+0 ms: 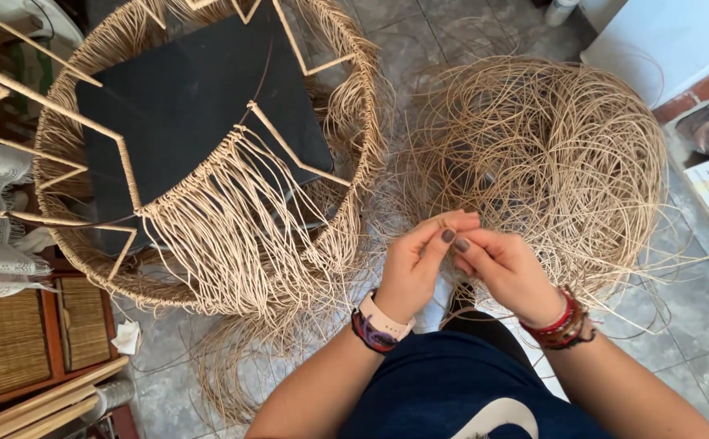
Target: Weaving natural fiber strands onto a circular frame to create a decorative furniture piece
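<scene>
Head view, left hand: the left hand (416,262) is curled shut, thumb and fingertips pinched on a thin tan fibre strand (461,218) at the middle of the picture; a pale wristband and a dark braided band sit on its wrist.
Head view, right hand: the right hand (507,272) is closed too, its dark-nailed fingertips (461,244) touching those of the left hand, gripping the same strand; red and brown bracelets circle its wrist.
Head view, strand: the strand is very fine where the hands meet, and its run cannot be traced; it appears to come from the loose tangled heap of tan fibre cord (543,154) lying on the grey tiled floor (700,325) just beyond the hands.
Head view, frame: the round cord-wrapped metal frame with a black square panel (200,122) stands to the left, near the hands but apart from them, with a fringe of hanging tan cords (249,228) spilling from 1 of its bars.
Step in hand: judged from the pinch, the person is working 1 strand free or readying its end.
Next move calls for: a steady, fine grip and a slow pull, since the heap looks ready to snag.
</scene>
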